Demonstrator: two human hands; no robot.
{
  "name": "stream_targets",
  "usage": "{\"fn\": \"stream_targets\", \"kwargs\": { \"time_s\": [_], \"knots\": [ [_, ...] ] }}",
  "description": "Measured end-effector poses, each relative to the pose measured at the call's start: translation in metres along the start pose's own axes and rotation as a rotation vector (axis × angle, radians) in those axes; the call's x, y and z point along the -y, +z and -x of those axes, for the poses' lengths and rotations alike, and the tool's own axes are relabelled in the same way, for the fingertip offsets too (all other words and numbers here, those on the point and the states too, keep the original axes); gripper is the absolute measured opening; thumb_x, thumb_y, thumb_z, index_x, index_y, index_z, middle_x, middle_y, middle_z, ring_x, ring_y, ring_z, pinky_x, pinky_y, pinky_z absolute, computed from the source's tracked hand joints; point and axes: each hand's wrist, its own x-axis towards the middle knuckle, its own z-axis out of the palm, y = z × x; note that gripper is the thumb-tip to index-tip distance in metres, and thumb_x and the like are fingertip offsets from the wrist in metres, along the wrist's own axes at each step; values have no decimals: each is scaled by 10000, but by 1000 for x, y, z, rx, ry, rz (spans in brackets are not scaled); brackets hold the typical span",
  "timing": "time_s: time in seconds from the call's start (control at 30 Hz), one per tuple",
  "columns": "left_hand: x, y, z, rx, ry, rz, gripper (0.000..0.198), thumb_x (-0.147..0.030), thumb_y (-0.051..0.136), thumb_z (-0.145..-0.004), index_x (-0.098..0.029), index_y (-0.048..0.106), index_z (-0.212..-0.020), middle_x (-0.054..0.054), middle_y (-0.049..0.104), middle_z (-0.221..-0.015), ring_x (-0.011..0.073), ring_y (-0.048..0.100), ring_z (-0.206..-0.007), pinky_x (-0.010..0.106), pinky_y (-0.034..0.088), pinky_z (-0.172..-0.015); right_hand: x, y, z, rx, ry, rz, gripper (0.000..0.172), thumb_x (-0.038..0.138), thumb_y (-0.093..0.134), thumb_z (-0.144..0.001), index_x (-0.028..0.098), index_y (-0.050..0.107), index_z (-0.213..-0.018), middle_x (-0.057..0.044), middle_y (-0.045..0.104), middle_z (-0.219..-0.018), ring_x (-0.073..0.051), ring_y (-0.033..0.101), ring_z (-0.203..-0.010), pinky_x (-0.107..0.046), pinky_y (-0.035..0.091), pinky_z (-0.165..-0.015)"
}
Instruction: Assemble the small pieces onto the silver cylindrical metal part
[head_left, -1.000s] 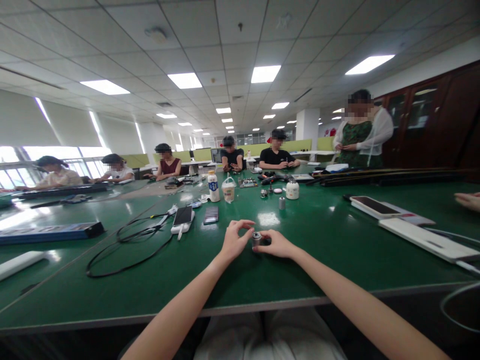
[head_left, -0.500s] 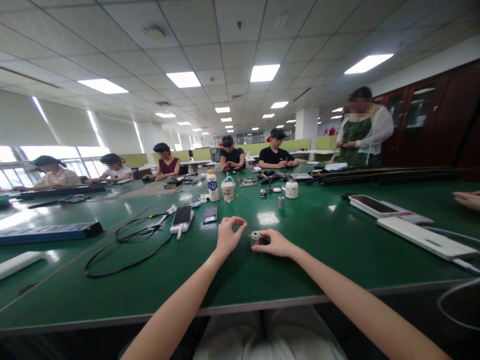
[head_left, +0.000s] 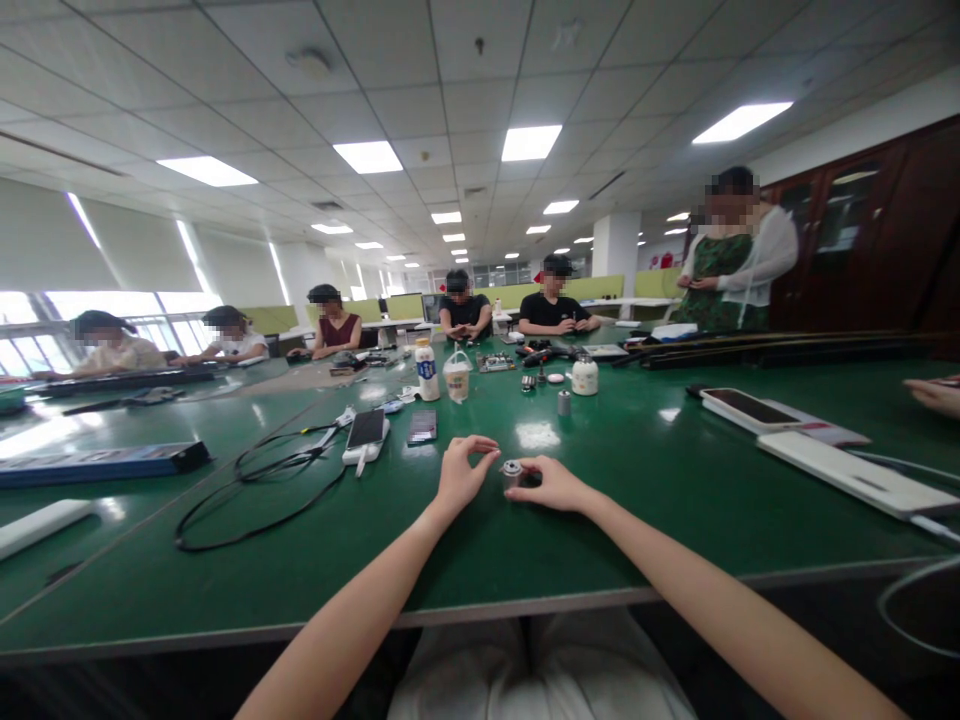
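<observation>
A small grey metal cylinder (head_left: 513, 480) with a ringed, holed top stands upright on the green table. My right hand (head_left: 553, 486) grips it from the right, thumb at the near side and fingers behind. Just left of the cylinder, my left hand (head_left: 466, 472) is raised with thumb and fingertips brought together in a pinch. Whatever those fingertips hold, if anything, is too small to make out. Farther back stands a second metal cylinder (head_left: 564, 403), apart from both hands.
Left of my hands are a dark flat card (head_left: 422, 427), a white-cased phone (head_left: 366, 437) and a black cable (head_left: 247, 545). A bottle (head_left: 426, 370), a cup (head_left: 457, 377) and a white jar (head_left: 584, 378) stand behind. White devices (head_left: 847, 475) lie right; people work around the table (head_left: 675, 530).
My left hand has shifted slightly right, its fingertips closer to the cylinder's top. My right hand keeps its grip on the cylinder, and the whole view has moved a little.
</observation>
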Motion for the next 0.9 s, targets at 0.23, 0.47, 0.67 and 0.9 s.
{"fn": "stream_targets", "kwargs": {
  "time_s": [0.23,0.47,0.67,0.9],
  "knots": [
    [-18,4,5,25,90,115,87,-234,702,-814,-228,693,-900,6,759,-832,216,654,-917,368,471,-880,1,1,0,-4,17,-9,289,412,726,-757,148,668,-860,-10,678,-775,-165,591,-697,-270,448,-677],
    [-17,6,6,27,68,195,84,-244,694,-826,-213,684,-904,25,746,-867,205,700,-890,354,507,-875,3,0,0,-4,20,-3,288,409,728,-756,152,666,-870,-18,681,-783,-176,597,-713,-277,448,-676],
    [-18,9,7,88,59,270,128,-229,677,-838,-194,668,-961,51,736,-934,187,726,-857,326,559,-845,4,0,0,-14,28,14,276,395,730,-754,143,664,-846,-25,683,-776,-179,599,-700,-281,446,-666],
    [-18,8,8,126,49,293,197,-179,667,-833,-190,651,-1029,58,746,-953,190,730,-897,321,569,-855,5,0,0,-21,30,36,283,392,728,-758,138,676,-870,-23,686,-760,-172,592,-679,-273,439,-647]
  ]
}}
